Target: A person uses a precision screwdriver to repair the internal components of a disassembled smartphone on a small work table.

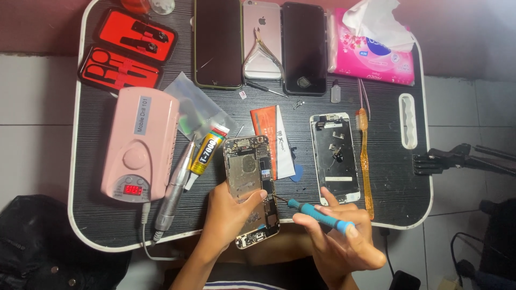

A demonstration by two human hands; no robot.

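Note:
My left hand (228,217) grips an opened phone body (250,172) with its insides showing, held near the front edge of a small black table (97,209). In my right hand (338,241) is a blue-handled screwdriver (320,215), and its thin tip touches the right side of the phone's board. The detached screen panel (334,158) lies face down just to the right, with an orange toothbrush (365,161) beside it.
A pink drill unit (140,145) with its silver handpiece (176,188) and a glue tube (207,150) sit on the left. At the back lie three phones (217,43), nippers (262,53), a red tool case (126,51) and a pink tissue pack (373,51). A black stand (462,158) juts in at right.

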